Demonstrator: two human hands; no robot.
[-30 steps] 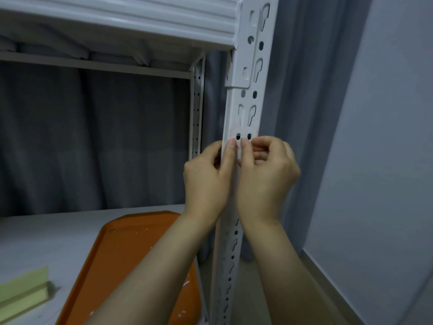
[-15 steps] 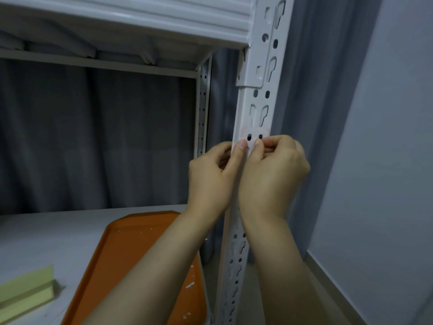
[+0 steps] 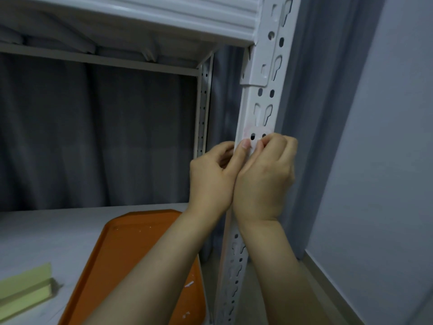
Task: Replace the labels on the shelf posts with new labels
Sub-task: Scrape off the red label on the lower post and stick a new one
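Both grips, left hand [image 3: 212,178] and right hand [image 3: 264,177], pinch closed on label [image 3: 256,134].

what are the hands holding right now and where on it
Both hands, left hand and right hand, pinch the lower edge of the label stuck on the shelf post.

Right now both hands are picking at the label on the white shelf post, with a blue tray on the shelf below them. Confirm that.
One thing is off: the tray is orange, not blue, as the head view shows. The rest holds: the left hand and right hand are both at the label on the white shelf post, above that tray.
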